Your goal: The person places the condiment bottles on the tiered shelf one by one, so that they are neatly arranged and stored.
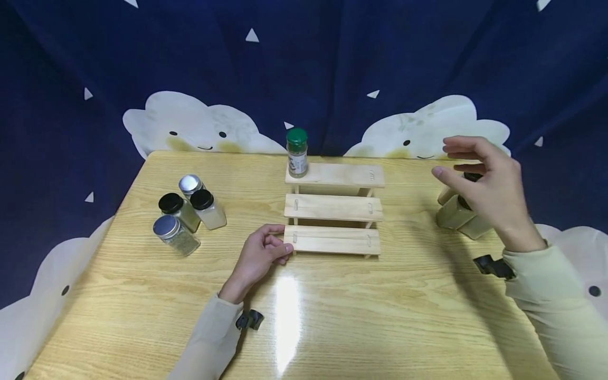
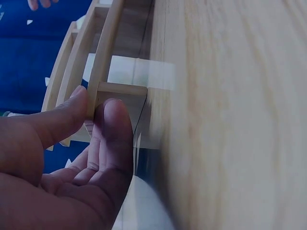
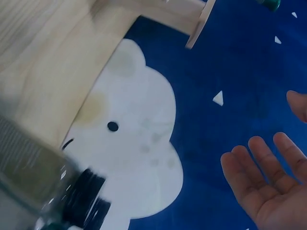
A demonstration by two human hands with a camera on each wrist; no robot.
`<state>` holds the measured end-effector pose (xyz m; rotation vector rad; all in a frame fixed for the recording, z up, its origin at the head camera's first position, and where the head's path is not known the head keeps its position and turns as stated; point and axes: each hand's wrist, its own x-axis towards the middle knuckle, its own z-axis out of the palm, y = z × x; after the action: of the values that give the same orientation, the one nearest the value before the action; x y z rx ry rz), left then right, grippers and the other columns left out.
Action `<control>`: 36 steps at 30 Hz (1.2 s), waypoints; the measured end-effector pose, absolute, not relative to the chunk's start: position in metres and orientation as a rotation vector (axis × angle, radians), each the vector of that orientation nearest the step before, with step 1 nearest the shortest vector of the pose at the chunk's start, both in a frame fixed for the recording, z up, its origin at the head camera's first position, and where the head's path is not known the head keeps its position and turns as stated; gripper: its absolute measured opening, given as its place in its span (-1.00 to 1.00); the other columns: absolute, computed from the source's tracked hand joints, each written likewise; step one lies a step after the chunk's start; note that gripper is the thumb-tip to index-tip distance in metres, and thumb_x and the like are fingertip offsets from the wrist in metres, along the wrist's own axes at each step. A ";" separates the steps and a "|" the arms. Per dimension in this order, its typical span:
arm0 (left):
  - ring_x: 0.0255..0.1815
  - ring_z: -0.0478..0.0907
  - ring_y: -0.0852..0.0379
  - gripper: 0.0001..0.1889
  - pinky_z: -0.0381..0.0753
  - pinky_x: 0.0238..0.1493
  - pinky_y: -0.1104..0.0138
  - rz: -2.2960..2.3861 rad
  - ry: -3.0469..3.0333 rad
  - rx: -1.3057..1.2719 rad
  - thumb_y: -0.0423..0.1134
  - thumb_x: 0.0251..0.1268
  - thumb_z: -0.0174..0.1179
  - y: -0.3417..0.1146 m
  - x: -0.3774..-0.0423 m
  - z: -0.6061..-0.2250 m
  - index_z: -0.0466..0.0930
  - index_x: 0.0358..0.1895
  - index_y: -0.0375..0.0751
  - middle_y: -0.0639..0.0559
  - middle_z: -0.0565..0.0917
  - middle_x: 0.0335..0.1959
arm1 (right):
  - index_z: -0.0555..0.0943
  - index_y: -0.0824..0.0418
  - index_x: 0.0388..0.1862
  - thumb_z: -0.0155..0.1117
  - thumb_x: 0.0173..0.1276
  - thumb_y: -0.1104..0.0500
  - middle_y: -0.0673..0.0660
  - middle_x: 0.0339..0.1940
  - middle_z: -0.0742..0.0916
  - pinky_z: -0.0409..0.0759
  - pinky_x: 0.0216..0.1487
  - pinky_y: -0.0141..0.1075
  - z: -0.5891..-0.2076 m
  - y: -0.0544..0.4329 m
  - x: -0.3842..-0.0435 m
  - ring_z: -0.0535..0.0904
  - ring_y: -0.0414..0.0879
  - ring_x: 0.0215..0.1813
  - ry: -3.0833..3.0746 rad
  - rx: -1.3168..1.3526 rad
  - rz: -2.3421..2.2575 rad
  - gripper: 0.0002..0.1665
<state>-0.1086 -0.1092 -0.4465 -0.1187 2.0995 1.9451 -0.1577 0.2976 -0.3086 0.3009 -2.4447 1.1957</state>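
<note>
A three-tier wooden shelf rack (image 1: 333,207) stands mid-table. My left hand (image 1: 262,250) pinches the left end of its lowest board; the left wrist view shows the thumb (image 2: 72,112) on one face and fingers curled beneath. A green-capped spice jar (image 1: 297,153) stands upright at the left of the top board. On the right, my right hand (image 1: 491,187) hangs above a group of black-capped jars (image 1: 451,215), fingers spread loosely and nothing between them. It partly hides those jars in the head view. In the right wrist view, a jar (image 3: 43,167) shows large and apart from the fingers.
To the left of the rack stand several spice jars, among them a black-capped one (image 1: 210,211) and a silver-capped one (image 1: 176,235). The wooden table (image 1: 190,316) ends at a dark blue curtain (image 1: 304,68) with white clouds behind it.
</note>
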 end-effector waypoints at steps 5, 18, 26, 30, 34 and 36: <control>-0.38 0.71 0.10 -0.50 0.81 -0.29 0.35 1.957 2.095 -0.124 -0.58 0.45 0.37 -0.110 -0.108 -0.448 0.49 0.39 -0.52 -0.13 0.70 -0.32 | 0.71 0.10 0.40 0.63 0.37 0.30 -0.08 0.21 0.75 0.57 0.11 -0.60 -0.311 0.316 -0.151 0.64 -0.28 0.19 -2.466 0.249 1.157 -0.37; -0.40 0.70 0.11 -0.50 0.79 -0.31 0.37 1.979 2.080 -0.083 -0.60 0.43 0.36 -0.110 -0.108 -0.449 0.48 0.38 -0.55 -0.11 0.69 -0.35 | 0.68 0.12 0.44 0.61 0.34 0.38 -0.17 0.20 0.75 0.52 0.09 -0.66 -0.337 0.360 -0.131 0.62 -0.39 0.17 -2.421 0.084 1.077 -0.31; -0.44 0.70 0.09 -0.51 0.79 -0.30 0.35 1.957 2.115 -0.083 -0.56 0.44 0.38 -0.110 -0.108 -0.449 0.50 0.38 -0.53 -0.10 0.70 -0.36 | 0.57 0.12 0.55 0.54 0.45 0.31 -0.20 0.31 0.64 0.46 0.17 -0.65 -0.351 0.376 -0.117 0.50 -0.44 0.21 -2.477 -0.076 0.997 -0.28; -0.44 0.70 0.10 -0.51 0.80 -0.30 0.33 1.951 2.130 -0.083 -0.55 0.44 0.39 -0.109 -0.107 -0.450 0.51 0.37 -0.52 -0.10 0.70 -0.35 | 0.50 0.11 0.62 0.53 0.49 0.25 -0.12 0.38 0.61 0.43 0.20 -0.66 -0.359 0.384 -0.111 0.45 -0.49 0.22 -2.506 -0.149 0.965 -0.23; -0.46 0.70 0.09 -0.50 0.80 -0.29 0.31 1.936 2.142 -0.079 -0.53 0.44 0.40 -0.110 -0.108 -0.451 0.51 0.38 -0.51 -0.09 0.70 -0.36 | 0.45 0.07 0.67 0.54 0.48 0.23 -0.07 0.40 0.60 0.40 0.15 -0.68 -0.368 0.392 -0.107 0.44 -0.50 0.22 -2.507 -0.173 0.986 -0.17; -0.46 0.70 0.09 -0.50 0.80 -0.29 0.31 1.934 2.144 -0.080 -0.53 0.44 0.40 -0.110 -0.107 -0.451 0.51 0.38 -0.50 -0.09 0.70 -0.36 | 0.42 0.05 0.69 0.55 0.47 0.22 -0.04 0.41 0.60 0.39 0.14 -0.70 -0.373 0.395 -0.105 0.44 -0.50 0.22 -2.510 -0.182 1.000 -0.13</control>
<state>-0.1071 -0.1096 -0.4510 -0.0796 2.1436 1.9343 -0.1049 0.3950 -0.3728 -0.1820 -2.5103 1.0004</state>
